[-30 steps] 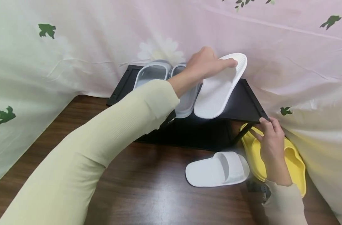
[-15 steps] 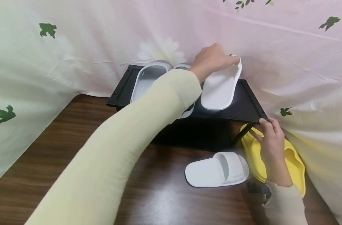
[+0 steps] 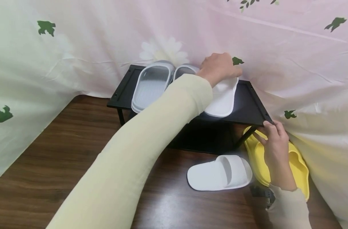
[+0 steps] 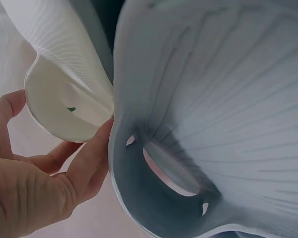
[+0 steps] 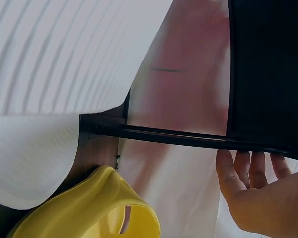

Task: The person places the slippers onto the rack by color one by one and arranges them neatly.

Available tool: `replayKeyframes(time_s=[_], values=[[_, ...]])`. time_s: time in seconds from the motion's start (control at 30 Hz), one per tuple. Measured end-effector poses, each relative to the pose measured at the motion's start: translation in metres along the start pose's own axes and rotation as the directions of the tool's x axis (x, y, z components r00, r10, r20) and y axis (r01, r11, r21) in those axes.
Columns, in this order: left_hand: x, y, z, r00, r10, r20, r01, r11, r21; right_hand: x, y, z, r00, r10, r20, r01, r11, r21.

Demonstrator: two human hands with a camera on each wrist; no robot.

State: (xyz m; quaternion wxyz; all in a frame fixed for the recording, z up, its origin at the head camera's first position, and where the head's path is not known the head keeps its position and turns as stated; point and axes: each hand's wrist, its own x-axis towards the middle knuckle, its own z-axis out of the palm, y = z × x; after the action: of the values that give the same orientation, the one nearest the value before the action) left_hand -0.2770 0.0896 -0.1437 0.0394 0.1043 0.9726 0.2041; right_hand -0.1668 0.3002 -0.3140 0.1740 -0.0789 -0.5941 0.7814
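My left hand (image 3: 219,68) holds a white slide slipper (image 3: 221,103) by its toe end, over the right part of the black two-tier shoe rack (image 3: 248,98). In the left wrist view, thumb and fingers sit on either side of the white slipper's toe (image 4: 54,114), and the fingers are against the grey slipper (image 4: 213,124). My right hand (image 3: 276,149) grips the rack's front right corner. A pair of grey slippers (image 3: 152,84) stands on the top tier, the right one partly behind my left arm. The other white slipper (image 3: 219,173) lies on the wooden surface in front.
Yellow slippers (image 3: 261,159) stand right of the rack, partly behind my right hand. The rack rests on a dark wood-grain table (image 3: 62,159). A printed curtain (image 3: 105,38) hangs close behind and along both sides.
My left hand has moved the white slipper back from a tilted position and lowered it towards the top tier, right of the grey pair. My right hand has stayed at the rack's corner.
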Motion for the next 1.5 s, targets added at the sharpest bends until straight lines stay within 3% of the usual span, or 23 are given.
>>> replayKeyframes(time_s=[0.37,0.73,1.03,1.37,1.5], values=[[0.003,0.010,0.008,0.999,-0.038,-0.021,0.040,0.995,0.096,0.000,-0.001,0.001,1.000,-0.018,0.015,0.018,0.999,0.036],[0.005,0.015,0.024,0.996,0.048,-0.077,-0.029,0.972,0.231,-0.001,0.002,-0.002,1.000,-0.011,-0.002,0.011,1.000,0.004],[0.001,0.007,0.019,0.997,0.070,-0.037,-0.063,0.984,0.165,0.000,0.001,-0.002,1.000,-0.008,0.014,0.008,1.000,0.004],[-0.021,0.004,0.029,0.992,0.127,-0.002,-0.124,0.973,0.195,0.002,0.000,-0.002,1.000,-0.003,0.006,0.003,1.000,0.001],[-0.036,0.001,0.034,0.979,0.205,0.010,-0.202,0.955,0.218,0.001,0.000,-0.001,1.000,-0.011,0.008,0.011,1.000,0.022]])
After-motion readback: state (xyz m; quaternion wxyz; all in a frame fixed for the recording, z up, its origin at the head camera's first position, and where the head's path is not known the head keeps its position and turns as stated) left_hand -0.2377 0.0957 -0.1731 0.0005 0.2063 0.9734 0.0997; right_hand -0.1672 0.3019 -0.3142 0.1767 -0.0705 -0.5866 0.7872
